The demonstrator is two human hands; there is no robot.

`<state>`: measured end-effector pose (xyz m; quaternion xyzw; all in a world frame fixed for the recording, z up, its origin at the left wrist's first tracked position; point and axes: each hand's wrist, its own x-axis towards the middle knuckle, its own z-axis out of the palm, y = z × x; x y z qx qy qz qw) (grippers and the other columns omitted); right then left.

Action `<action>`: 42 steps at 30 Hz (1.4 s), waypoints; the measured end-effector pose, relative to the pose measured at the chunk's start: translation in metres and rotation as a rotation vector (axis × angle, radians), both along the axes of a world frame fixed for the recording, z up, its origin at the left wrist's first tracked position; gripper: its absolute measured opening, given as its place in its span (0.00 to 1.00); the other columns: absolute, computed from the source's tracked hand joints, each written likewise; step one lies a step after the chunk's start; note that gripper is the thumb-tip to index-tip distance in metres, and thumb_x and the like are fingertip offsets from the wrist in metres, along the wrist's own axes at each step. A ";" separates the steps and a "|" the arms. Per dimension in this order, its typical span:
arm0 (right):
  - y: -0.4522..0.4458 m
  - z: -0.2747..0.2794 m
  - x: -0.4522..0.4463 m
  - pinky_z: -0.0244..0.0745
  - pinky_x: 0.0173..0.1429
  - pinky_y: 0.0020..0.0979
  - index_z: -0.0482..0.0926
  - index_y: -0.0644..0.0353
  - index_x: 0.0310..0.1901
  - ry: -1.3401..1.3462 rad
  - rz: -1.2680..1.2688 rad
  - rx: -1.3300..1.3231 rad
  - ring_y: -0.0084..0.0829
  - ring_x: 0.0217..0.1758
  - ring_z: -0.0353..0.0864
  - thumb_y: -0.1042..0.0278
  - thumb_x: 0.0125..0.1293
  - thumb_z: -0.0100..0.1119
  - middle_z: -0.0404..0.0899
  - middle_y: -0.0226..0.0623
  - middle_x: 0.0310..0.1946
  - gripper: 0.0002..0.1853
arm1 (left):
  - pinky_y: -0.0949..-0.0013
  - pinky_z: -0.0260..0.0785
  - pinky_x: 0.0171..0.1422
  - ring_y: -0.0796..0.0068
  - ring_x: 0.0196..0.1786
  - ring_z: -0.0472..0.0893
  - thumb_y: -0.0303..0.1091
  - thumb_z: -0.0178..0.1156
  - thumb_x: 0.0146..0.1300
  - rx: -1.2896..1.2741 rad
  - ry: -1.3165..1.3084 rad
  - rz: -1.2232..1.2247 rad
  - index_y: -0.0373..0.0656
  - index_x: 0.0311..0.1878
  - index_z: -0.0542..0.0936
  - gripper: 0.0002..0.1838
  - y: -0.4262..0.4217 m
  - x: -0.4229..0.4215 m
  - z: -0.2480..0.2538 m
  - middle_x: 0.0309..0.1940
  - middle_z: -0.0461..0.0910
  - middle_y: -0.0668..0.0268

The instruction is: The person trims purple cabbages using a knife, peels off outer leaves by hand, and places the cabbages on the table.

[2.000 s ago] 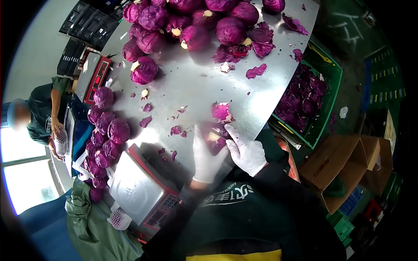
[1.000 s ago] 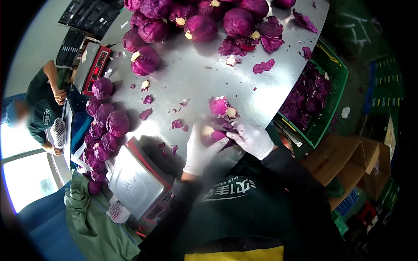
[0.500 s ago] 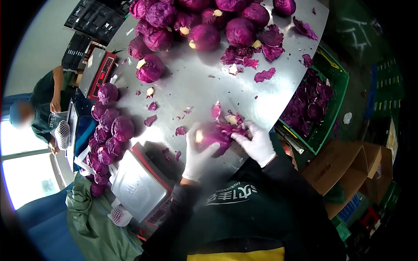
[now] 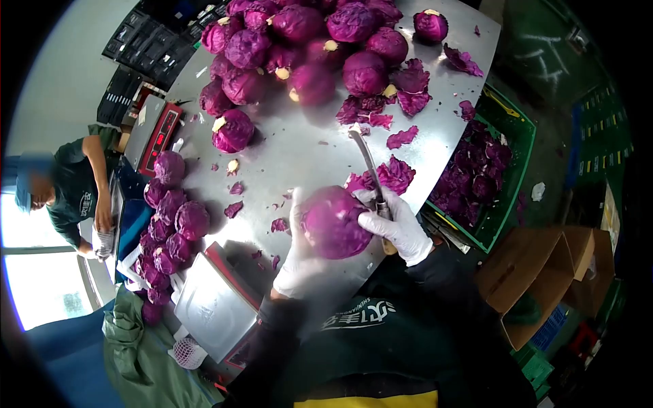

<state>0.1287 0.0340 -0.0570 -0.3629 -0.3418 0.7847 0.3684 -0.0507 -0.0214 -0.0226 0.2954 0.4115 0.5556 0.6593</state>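
My left hand (image 4: 297, 255), in a white glove, cups a red cabbage (image 4: 337, 223) from its left side. My gloved right hand (image 4: 401, 231) is closed around the handle of a knife (image 4: 368, 160), whose narrow, curved blade points away from me. The thumb of that hand rests at the cabbage's right side. Loose purple leaves (image 4: 394, 175) lie just past the right hand, beside the blade. Smaller leaf scraps (image 4: 279, 224) are scattered to the left of the cabbage.
Many red cabbages (image 4: 297, 24) are heaped on the metal table (image 4: 299, 146)'s far end; more (image 4: 192, 220) line its left side. A scale (image 4: 216, 306) stands near left, another (image 4: 156, 136) farther off. A green crate (image 4: 507, 212) of leaves is at right. A co-worker (image 4: 78, 190) stands left.
Leaves that were at my right fingers now lie on the table. The cabbage has turned in my left hand, and the knife blade now shows upright in my right. The co-worker's arm has shifted.
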 end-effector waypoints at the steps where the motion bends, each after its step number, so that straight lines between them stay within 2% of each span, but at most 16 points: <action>1: -0.002 0.003 -0.004 0.75 0.56 0.27 0.73 0.61 0.56 0.002 -0.067 0.096 0.22 0.51 0.77 0.57 0.58 0.76 0.79 0.33 0.52 0.30 | 0.53 0.67 0.71 0.62 0.69 0.71 0.43 0.71 0.59 -0.134 0.054 0.078 0.51 0.75 0.58 0.45 -0.002 -0.002 -0.014 0.67 0.68 0.58; 2: -0.004 0.005 -0.006 0.75 0.58 0.28 0.73 0.58 0.55 -0.026 -0.019 0.103 0.21 0.51 0.77 0.68 0.55 0.78 0.78 0.30 0.54 0.29 | 0.55 0.67 0.70 0.62 0.68 0.71 0.44 0.70 0.60 -0.110 -0.016 0.057 0.48 0.74 0.60 0.42 -0.007 -0.010 -0.029 0.65 0.71 0.58; 5: -0.001 0.012 0.001 0.75 0.56 0.26 0.75 0.57 0.55 -0.269 0.091 0.257 0.20 0.51 0.76 0.68 0.57 0.77 0.79 0.27 0.53 0.26 | 0.58 0.70 0.69 0.61 0.64 0.75 0.41 0.67 0.63 -0.133 -0.193 0.053 0.42 0.71 0.64 0.37 -0.015 -0.014 -0.032 0.61 0.76 0.58; 9: 0.002 0.025 0.006 0.63 0.34 0.19 0.80 0.61 0.45 -0.412 0.098 0.437 0.14 0.28 0.63 0.64 0.58 0.76 0.71 0.20 0.28 0.18 | 0.60 0.71 0.66 0.65 0.63 0.77 0.40 0.66 0.64 -0.185 -0.196 0.084 0.44 0.73 0.62 0.37 -0.023 -0.012 -0.031 0.62 0.75 0.61; 14: -0.002 0.004 0.003 0.78 0.32 0.36 0.81 0.56 0.45 -0.747 -0.145 1.307 0.41 0.28 0.80 0.63 0.64 0.65 0.79 0.40 0.29 0.11 | 0.63 0.73 0.64 0.65 0.62 0.77 0.38 0.64 0.64 -0.183 -0.120 0.098 0.44 0.73 0.62 0.36 -0.024 -0.019 -0.044 0.61 0.75 0.60; 17: 0.012 -0.006 0.017 0.81 0.32 0.34 0.80 0.60 0.41 -0.919 -0.173 1.251 0.43 0.29 0.85 0.63 0.70 0.61 0.83 0.43 0.30 0.09 | 0.63 0.72 0.64 0.65 0.63 0.77 0.37 0.66 0.63 -0.183 -0.159 0.085 0.43 0.72 0.62 0.37 -0.024 -0.013 -0.031 0.61 0.74 0.59; 18: 0.024 -0.001 0.027 0.81 0.34 0.32 0.81 0.60 0.42 -1.285 -0.094 1.128 0.39 0.29 0.86 0.64 0.69 0.61 0.84 0.43 0.28 0.08 | 0.63 0.72 0.65 0.65 0.63 0.76 0.36 0.67 0.61 -0.152 -0.147 0.061 0.43 0.72 0.62 0.38 -0.026 -0.013 -0.028 0.62 0.73 0.59; 19: 0.042 -0.008 0.033 0.80 0.37 0.26 0.82 0.61 0.42 -1.032 -0.193 0.665 0.29 0.29 0.86 0.65 0.69 0.62 0.85 0.38 0.29 0.08 | 0.63 0.71 0.66 0.66 0.64 0.75 0.34 0.69 0.59 -0.116 -0.136 0.038 0.42 0.72 0.62 0.39 -0.026 -0.013 -0.025 0.63 0.72 0.59; 21: 0.032 -0.014 0.039 0.78 0.41 0.23 0.82 0.62 0.42 -0.556 -0.236 0.476 0.20 0.32 0.84 0.67 0.69 0.63 0.85 0.32 0.30 0.07 | 0.62 0.70 0.67 0.66 0.65 0.74 0.31 0.72 0.56 -0.037 -0.018 0.035 0.41 0.72 0.62 0.42 -0.016 -0.012 -0.024 0.64 0.71 0.59; 24: 0.012 0.019 0.014 0.77 0.52 0.27 0.81 0.63 0.51 -0.553 0.079 0.508 0.25 0.45 0.81 0.57 0.63 0.71 0.82 0.34 0.40 0.21 | 0.62 0.70 0.69 0.66 0.66 0.74 0.22 0.76 0.49 0.003 0.272 0.029 0.36 0.72 0.61 0.47 -0.010 0.000 -0.021 0.64 0.70 0.57; 27: 0.003 -0.008 0.005 0.73 0.62 0.35 0.79 0.60 0.58 -0.525 0.163 0.638 0.32 0.56 0.78 0.54 0.59 0.74 0.78 0.39 0.51 0.29 | 0.64 0.68 0.70 0.68 0.65 0.73 0.27 0.79 0.47 0.071 0.629 -0.064 0.39 0.72 0.62 0.49 -0.010 -0.002 -0.038 0.64 0.71 0.62; 31: 0.000 -0.023 0.013 0.75 0.60 0.31 0.79 0.60 0.58 -0.448 0.250 0.457 0.33 0.53 0.80 0.58 0.60 0.72 0.79 0.39 0.48 0.26 | 0.63 0.73 0.66 0.66 0.62 0.78 0.28 0.80 0.45 0.083 0.726 -0.095 0.34 0.69 0.65 0.48 -0.010 -0.003 -0.042 0.60 0.73 0.56; 35: -0.011 -0.042 0.006 0.82 0.46 0.37 0.79 0.61 0.57 -0.918 0.106 1.057 0.42 0.38 0.85 0.62 0.63 0.65 0.80 0.43 0.45 0.22 | 0.62 0.71 0.68 0.64 0.63 0.77 0.27 0.78 0.48 0.077 1.139 -0.280 0.36 0.68 0.65 0.44 -0.006 -0.007 -0.045 0.59 0.74 0.56; 37: -0.006 -0.045 0.005 0.81 0.40 0.42 0.82 0.63 0.52 -0.975 -0.011 1.020 0.49 0.34 0.84 0.62 0.64 0.61 0.82 0.48 0.37 0.18 | 0.62 0.70 0.69 0.64 0.64 0.76 0.26 0.76 0.52 0.131 1.126 -0.308 0.37 0.69 0.65 0.42 -0.003 -0.008 -0.047 0.59 0.75 0.55; 41: 0.023 -0.074 0.033 0.81 0.42 0.40 0.83 0.67 0.47 -1.026 -0.043 0.566 0.49 0.36 0.85 0.63 0.64 0.62 0.84 0.53 0.32 0.16 | 0.62 0.68 0.71 0.65 0.66 0.74 0.24 0.72 0.56 -0.032 0.554 -0.106 0.39 0.71 0.62 0.41 -0.006 -0.010 -0.061 0.63 0.72 0.54; 42: 0.026 -0.081 0.039 0.81 0.44 0.38 0.83 0.68 0.46 -1.128 -0.005 0.670 0.48 0.36 0.86 0.64 0.65 0.61 0.84 0.55 0.34 0.15 | 0.62 0.68 0.71 0.65 0.66 0.73 0.24 0.72 0.56 -0.071 0.450 -0.110 0.40 0.71 0.62 0.41 -0.004 -0.012 -0.060 0.64 0.71 0.54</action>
